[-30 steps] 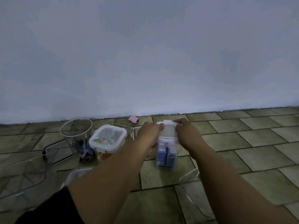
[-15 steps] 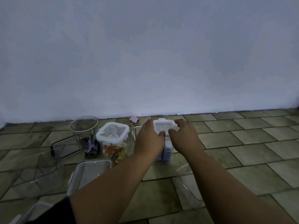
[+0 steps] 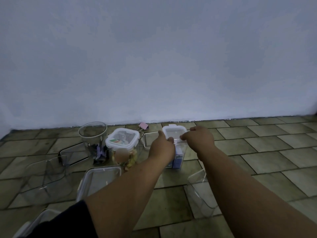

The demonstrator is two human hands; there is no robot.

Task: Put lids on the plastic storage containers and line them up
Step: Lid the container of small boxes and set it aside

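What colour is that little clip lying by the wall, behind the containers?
Pink. The binder clip shows best in the head view, on the tiles at the foot of the wall.

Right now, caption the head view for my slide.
Both hands, left and right, press a white lid onto a clear container.

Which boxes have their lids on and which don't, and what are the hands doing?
Square container under the hands: white lid on top.
Left hand: fingers at the lid's near edge.
Right hand: fingers at the lid's near edge.
Colourful-filled container: lidded.
Round jar: no lid.
Clear container at right: no lid.
Flat lid: lying on floor.
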